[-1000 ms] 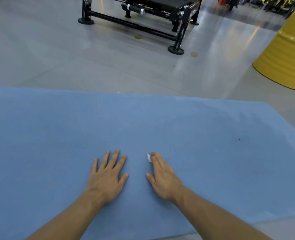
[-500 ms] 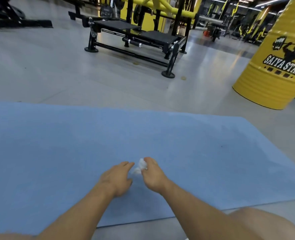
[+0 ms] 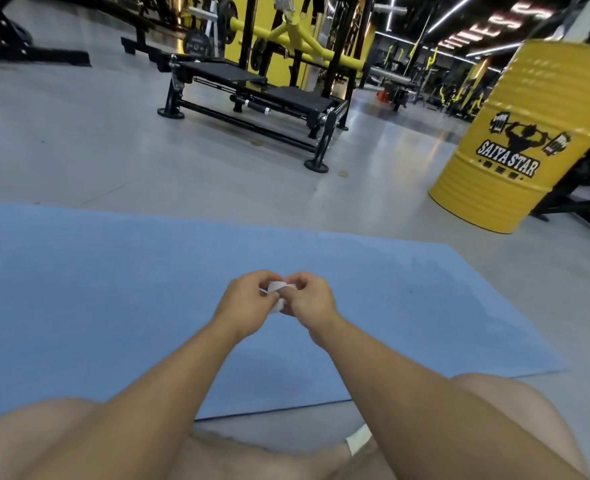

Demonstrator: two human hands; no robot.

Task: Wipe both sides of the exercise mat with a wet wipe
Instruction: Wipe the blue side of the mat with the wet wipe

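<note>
A second ago your palms lay flat on the flat blue foam exercise mat point(image 3: 113, 289), with the small white wet wipe point(image 3: 276, 287) tucked under your right fingertips. Now both hands are up off the mat and drawn together, so the wiping stroke has stopped.

Your left hand point(image 3: 248, 303) and right hand point(image 3: 309, 299) each have their fingers curled in, pinching the wipe from opposite sides. The wipe sits bunched between the two sets of fingertips, held above the near middle of the mat and not touching it. Only a small crumpled part of it shows; the rest is hidden by your fingers.

My judgement is that you are refolding or opening the wipe to get a fresh face before going on. The mat is spread out on the grey floor point(image 3: 148, 161) with one side up, so the underside probably remains to be done. The yellow metal drum point(image 3: 529, 140) stands well apart at far right.
</note>
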